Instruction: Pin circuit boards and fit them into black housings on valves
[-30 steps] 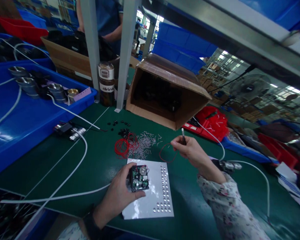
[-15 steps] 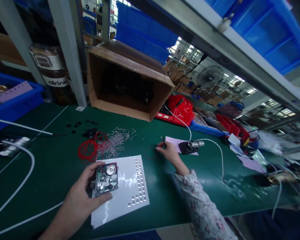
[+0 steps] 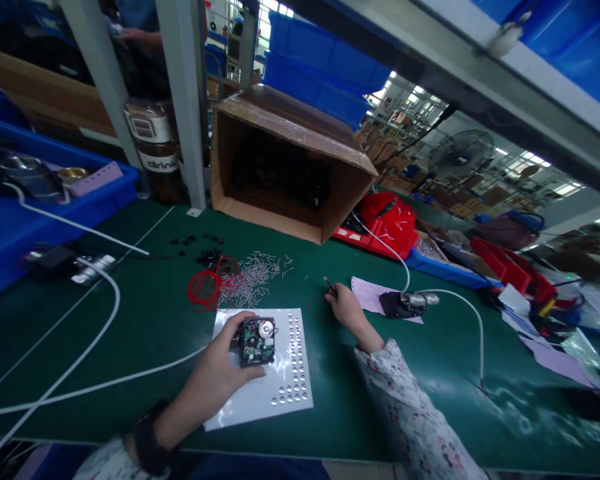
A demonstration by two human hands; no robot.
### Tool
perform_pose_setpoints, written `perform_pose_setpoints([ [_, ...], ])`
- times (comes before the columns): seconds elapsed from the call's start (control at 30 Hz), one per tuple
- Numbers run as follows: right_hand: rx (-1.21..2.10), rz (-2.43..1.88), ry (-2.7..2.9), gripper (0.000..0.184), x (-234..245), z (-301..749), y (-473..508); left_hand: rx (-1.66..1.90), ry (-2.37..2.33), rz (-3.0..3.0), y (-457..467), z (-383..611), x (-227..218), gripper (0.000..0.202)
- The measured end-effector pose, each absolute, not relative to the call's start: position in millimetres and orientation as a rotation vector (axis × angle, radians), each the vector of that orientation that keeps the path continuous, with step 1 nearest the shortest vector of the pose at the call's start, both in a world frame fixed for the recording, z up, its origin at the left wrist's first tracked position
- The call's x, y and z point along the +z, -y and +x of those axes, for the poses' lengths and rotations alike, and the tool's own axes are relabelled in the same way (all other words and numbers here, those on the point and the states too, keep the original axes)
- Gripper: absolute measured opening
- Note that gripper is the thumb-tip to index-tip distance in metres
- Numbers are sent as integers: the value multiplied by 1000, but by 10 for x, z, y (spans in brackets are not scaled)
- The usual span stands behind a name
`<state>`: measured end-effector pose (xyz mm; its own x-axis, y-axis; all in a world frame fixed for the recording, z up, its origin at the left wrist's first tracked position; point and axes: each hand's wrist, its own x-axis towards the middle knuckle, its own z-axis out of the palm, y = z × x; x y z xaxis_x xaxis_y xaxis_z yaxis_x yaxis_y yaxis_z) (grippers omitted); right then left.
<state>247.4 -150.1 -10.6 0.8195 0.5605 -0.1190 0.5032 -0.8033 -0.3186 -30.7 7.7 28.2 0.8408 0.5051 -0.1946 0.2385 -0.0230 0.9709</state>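
My left hand [image 3: 213, 363] is closed around the edges of a square black-framed circuit board module [image 3: 258, 341], which has a round silver part on its face. The module is held over a white sheet [image 3: 240, 407] dotted with rows of small clear domes. To the right, my right hand [image 3: 347, 307] pinches a slim dark tool [image 3: 331, 287] close to the green tabletop; its exact kind is too small to tell. A thin red wire [image 3: 314, 307] curves beside those fingers. Coiled red wire [image 3: 204, 287] and a heap of small pale pins [image 3: 253, 277] lie beyond the sheet.
An open cardboard box [image 3: 293, 223] stands at the back. A silver-and-black device [image 3: 405, 303] with a white cable rests on pink paper [image 3: 367, 293]. White cables [image 3: 115, 300] cross the left side near a blue bin [image 3: 115, 193]. Red bags and bins line the back right.
The camera view has turned left, so the bench appears farther right. My left hand still holds the module, and its wristband now shows. The dark tool in my right hand is more visible.
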Motion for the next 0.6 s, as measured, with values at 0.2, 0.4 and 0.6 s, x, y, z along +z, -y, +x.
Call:
perform_pose_setpoints([
  [0.2, 309, -2722, 853, 7, -81, 2408, 1514, 312, -546, 1605, -71, -354, 186, 73],
  [0.4, 199, -2634, 916, 9, 197, 2332, 1442, 356, -492, 1649, -69, -389, 133, 64],
  [0.6, 132, -2385, 1050, 6, 604, 2101, 1201, 361, -493, 1716, -75, -391, 116, 61],
])
